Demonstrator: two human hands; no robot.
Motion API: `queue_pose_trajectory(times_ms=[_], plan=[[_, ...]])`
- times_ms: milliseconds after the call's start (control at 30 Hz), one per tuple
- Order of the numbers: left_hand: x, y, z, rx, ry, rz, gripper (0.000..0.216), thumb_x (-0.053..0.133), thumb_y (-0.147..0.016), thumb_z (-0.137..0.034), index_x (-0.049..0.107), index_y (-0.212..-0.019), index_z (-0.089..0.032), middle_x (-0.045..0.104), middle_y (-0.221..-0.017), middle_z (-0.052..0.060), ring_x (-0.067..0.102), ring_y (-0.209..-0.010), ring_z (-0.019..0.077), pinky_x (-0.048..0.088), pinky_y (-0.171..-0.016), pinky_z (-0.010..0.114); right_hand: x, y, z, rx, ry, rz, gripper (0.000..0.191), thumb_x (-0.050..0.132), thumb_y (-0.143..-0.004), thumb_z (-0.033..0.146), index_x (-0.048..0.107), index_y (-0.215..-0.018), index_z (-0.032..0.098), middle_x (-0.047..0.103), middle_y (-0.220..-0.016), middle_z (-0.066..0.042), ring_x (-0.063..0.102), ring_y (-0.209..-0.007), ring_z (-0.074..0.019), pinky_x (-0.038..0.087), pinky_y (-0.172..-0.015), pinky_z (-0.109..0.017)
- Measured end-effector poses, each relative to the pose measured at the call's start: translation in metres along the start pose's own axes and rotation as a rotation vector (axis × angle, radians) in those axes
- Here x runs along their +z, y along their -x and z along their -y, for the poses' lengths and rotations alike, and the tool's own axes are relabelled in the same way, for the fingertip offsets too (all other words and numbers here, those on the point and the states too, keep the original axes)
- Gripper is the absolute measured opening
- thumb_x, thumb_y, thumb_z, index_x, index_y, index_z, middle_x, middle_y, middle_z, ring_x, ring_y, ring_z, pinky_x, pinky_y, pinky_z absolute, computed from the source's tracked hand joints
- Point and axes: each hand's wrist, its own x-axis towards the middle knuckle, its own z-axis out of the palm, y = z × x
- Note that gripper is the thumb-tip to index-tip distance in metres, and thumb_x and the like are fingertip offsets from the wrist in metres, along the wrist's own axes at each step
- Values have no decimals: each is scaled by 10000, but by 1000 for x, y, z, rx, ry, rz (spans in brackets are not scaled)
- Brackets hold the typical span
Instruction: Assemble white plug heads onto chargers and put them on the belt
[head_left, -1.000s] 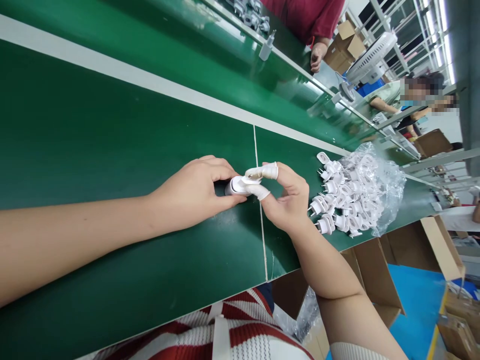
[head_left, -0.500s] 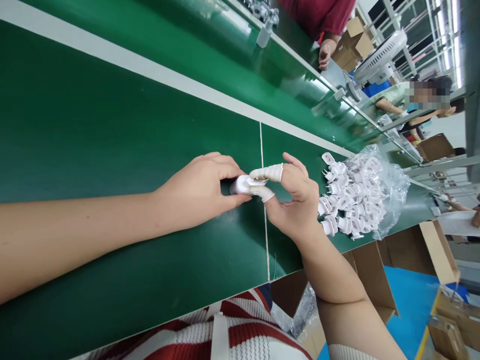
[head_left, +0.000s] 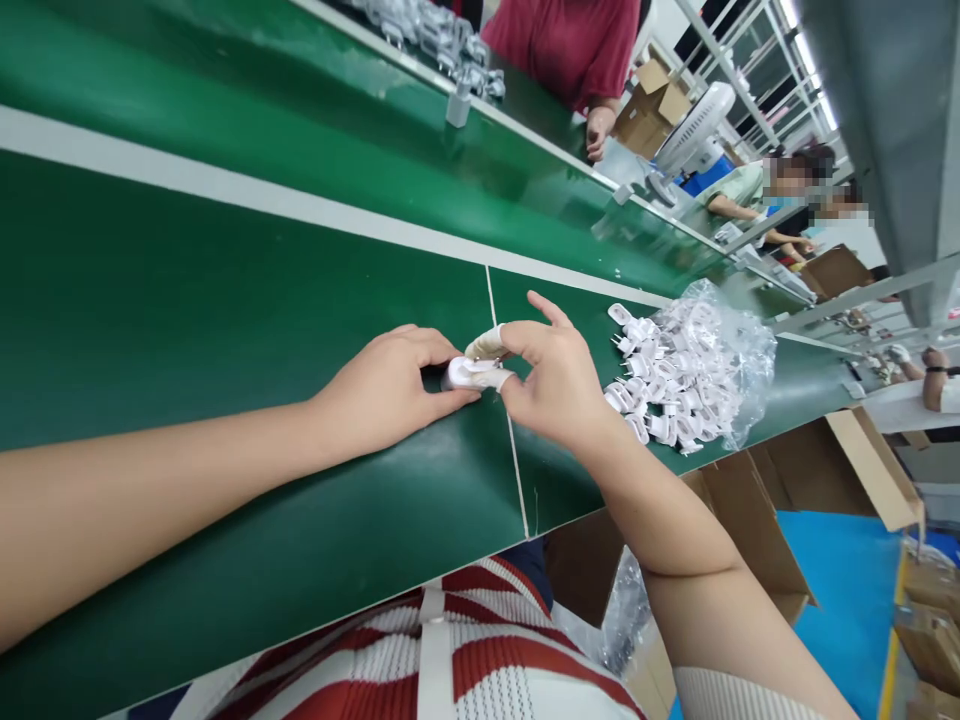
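The left hand grips a small white plastic piece over the green worktop, while the right hand pinches its other end, fingers hiding its details. Beyond, white plugs lie heaped against a crumpled clear bag; the right forearm partly blocks open cardboard boxes.

Cool white light comes from the tube lights, above and beyond the heap of white plugs. Glints speckle the plastic bag beside the heap. Left of it, the green tabletop dims and the small white piece loses detail; beyond it, blocky pixelation covers patches.
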Motion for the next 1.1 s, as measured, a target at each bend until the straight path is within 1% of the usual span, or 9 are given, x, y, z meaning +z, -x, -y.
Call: queue_pose_trajectory(times_ms=[100, 233, 333, 467, 533, 667, 833, 933, 1100], plan=[[1, 0, 0, 23, 7, 7, 330, 728, -854, -553, 810, -950, -248, 791, -997, 61, 674, -1023, 317, 510, -910, 449, -1, 1, -2, 12, 11, 10, 305, 593, -722, 27, 684, -905, 253, 796, -920, 48, 762, -876, -192, 224, -1339, -568], [2, 0, -4, 30, 50, 24, 242, 740, -831, -454, 789, -908, -230, 787, -987, 73, 667, -991, 309, 501, -928, 461, 3, 9, -1, 42, 7, 16, 250, 702, -772, 105, 712, -974, 252, 741, -906, 31, 741, -932, -202, 149, -1340, -620], [3, -1, -4, 49, 15, 20, 197, 731, -835, -407, 771, -884, -221, 775, -944, 78, 670, -952, 300, 515, -877, 448, 9, 8, -1, 46, 26, 11, 243, 718, -764, 89, 752, -940, 254, 629, -820, 38, 702, -903, -193, 213, -1319, -615], [3, -2, -4, 44, -18, 28, 221, 739, -868, -452, 752, -845, -233, 761, -889, 61, 673, -924, 289, 518, -810, 417, 10, -1, -4, 71, -4, 20, 297, 652, -716, -17, 752, -820, 243, 521, -727, 66, 641, -775, -151, 238, -1311, -594], [3, -2, -5, 37, -16, 38, 224, 758, -861, -460, 751, -845, -236, 766, -905, 54, 677, -933, 287, 520, -821, 414, 6, -6, -6, 63, -31, 67, 299, 650, -685, -37, 749, -786, 227, 499, -705, 73, 614, -732, -141, 278, -1295, -575], [2, -2, -9, 21, -23, 43, 223, 768, -853, -462, 749, -837, -240, 769, -906, 52, 685, -926, 295, 526, -812, 422, 0, -13, -6, 32, -86, 142, 354, 674, -625, -44, 780, -815, 235, 521, -690, 73, 600, -696, -144, 442, -1176, -485], [3, -1, -8, 29, -24, 32, 213, 742, -859, -455, 733, -818, -245, 770, -909, 56, 691, -938, 301, 538, -826, 424, 4, -5, 0, 67, 29, 49, 298, 626, -639, -33, 722, -755, 223, 546, -717, 52, 615, -741, -160, 315, -1247, -558], [5, -1, -6, 31, -34, 15, 211, 728, -862, -449, 727, -831, -241, 764, -917, 62, 681, -952, 304, 525, -836, 428, 8, -2, 1, 95, 4, 22, 239, 651, -659, -4, 701, -736, 217, 538, -732, 51, 626, -774, -164, 274, -1267, -572], [6, 0, -4, 41, -38, 6, 216, 733, -843, -451, 712, -834, -236, 759, -928, 67, 671, -972, 299, 520, -865, 430, 18, 2, -10, 152, -120, 3, 280, 761, -720, 56, 793, -916, 255, 585, -801, 60, 669, -872, -159, 254, -1289, -578]])
